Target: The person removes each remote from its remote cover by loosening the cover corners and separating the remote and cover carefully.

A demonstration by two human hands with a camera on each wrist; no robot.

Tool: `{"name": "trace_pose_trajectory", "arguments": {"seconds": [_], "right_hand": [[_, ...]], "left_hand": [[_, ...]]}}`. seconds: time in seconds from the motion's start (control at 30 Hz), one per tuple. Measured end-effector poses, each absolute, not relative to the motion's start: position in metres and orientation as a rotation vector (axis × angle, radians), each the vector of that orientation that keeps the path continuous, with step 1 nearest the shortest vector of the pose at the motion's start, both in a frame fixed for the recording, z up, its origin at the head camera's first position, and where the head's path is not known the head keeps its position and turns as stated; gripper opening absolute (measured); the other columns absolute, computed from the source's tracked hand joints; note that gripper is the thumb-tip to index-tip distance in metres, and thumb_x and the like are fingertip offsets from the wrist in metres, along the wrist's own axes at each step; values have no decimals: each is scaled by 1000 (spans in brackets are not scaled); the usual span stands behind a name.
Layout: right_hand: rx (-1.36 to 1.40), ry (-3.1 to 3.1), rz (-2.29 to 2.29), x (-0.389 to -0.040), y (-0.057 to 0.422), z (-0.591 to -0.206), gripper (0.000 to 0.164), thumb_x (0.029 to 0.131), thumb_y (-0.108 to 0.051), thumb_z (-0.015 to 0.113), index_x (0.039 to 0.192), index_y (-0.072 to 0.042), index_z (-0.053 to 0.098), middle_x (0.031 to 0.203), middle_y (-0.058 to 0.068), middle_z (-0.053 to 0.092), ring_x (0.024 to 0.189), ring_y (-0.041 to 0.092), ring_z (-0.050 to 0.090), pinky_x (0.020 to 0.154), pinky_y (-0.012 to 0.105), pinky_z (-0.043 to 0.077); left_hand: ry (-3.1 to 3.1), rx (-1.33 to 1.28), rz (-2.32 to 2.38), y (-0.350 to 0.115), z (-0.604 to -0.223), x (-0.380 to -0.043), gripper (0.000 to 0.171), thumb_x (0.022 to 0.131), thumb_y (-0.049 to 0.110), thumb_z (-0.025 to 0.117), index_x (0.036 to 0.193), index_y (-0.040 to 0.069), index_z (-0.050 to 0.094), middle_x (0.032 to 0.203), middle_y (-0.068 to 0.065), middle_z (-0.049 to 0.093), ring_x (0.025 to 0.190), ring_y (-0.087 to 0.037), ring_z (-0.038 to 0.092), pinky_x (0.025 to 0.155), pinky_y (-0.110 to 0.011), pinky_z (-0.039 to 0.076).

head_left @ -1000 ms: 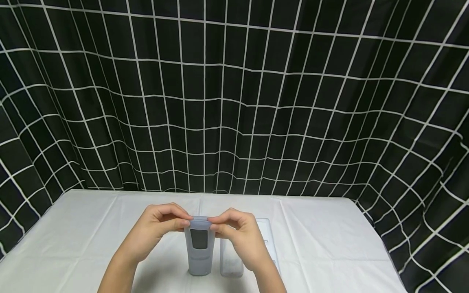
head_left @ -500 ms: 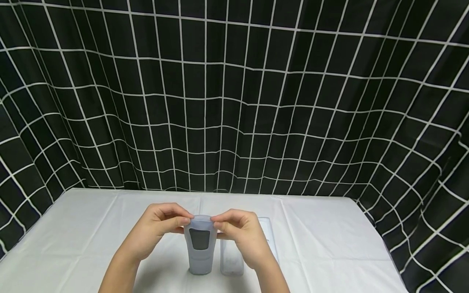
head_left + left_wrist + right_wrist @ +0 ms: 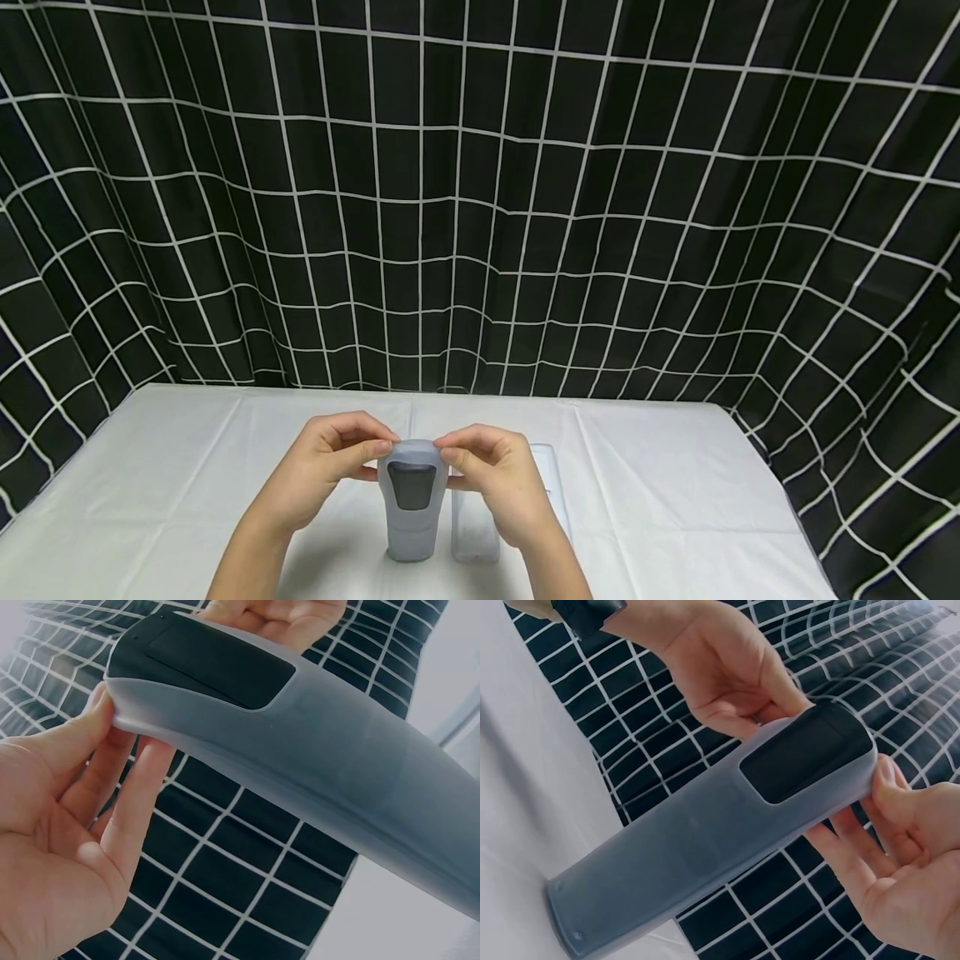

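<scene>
A translucent grey-blue sleeve, like a soft silicone cover, stands upright on the white table. A dark smooth panel shows through the opening near its top; what it belongs to is mostly hidden inside. My left hand pinches the upper left corner between thumb and fingers. At the opposite corner, my right hand pinches the rim the same way. In the left wrist view, the left thumb lies along the cover's end. The right wrist view shows the cover's lower end at the tabletop.
A clear, frosted narrow case lies just right of the cover, partly behind my right hand. Farther right is a pale blue-white flat thing, partly hidden. White cloth covers the table, and a black curtain with white grid lines hangs behind.
My hands have moved slightly apart, the right one a little to the right. The cover's upper end looks wider, and its opening now flares at the top.
</scene>
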State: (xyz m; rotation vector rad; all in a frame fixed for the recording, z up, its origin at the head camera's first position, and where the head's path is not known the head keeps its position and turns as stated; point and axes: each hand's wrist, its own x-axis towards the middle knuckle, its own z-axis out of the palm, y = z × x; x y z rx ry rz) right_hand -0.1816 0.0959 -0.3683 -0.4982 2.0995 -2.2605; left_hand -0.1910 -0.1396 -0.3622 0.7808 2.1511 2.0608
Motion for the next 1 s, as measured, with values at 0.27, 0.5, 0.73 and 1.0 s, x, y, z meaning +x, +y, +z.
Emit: {"name": "trace_pose_trajectory", "arguments": {"seconds": [0.27, 0.5, 0.73, 1.0], "right_hand": [[-397, 2120, -2294, -180, 92, -367, 21, 97, 4, 68, 108, 22, 66, 102, 6, 71, 92, 10, 73, 84, 43, 65], [-299, 2140, -2341, -178, 88, -365, 15, 97, 4, 68, 106, 16, 71, 107, 11, 71, 90, 13, 73, 82, 44, 66], [-226, 2171, -2361, -177, 85, -364, 14, 98, 2, 69, 105, 14, 73, 109, 13, 73, 88, 13, 73, 77, 40, 66], [-147, 2163, -2356, -177, 81, -367, 19, 98, 0, 69, 111, 13, 73, 102, 6, 72, 82, 11, 70, 66, 27, 63]], "left_hand": [[2179, 717, 2069, -135, -362, -191, 21, 101, 4, 67, 109, -15, 67, 95, 7, 74, 84, -10, 69, 76, -32, 62], [2221, 663, 2074, -131, -361, -191, 22, 101, 4, 66, 110, -16, 67, 96, 5, 72, 82, -9, 67, 72, -29, 62], [2241, 569, 2084, -129, -363, -192, 22, 100, 4, 68, 111, -16, 68, 99, 1, 72, 84, -10, 67, 72, -30, 62], [2264, 449, 2109, -128, -365, -194, 22, 98, 3, 70, 112, -13, 71, 100, 0, 73, 82, -11, 68, 71, -27, 60]]}}
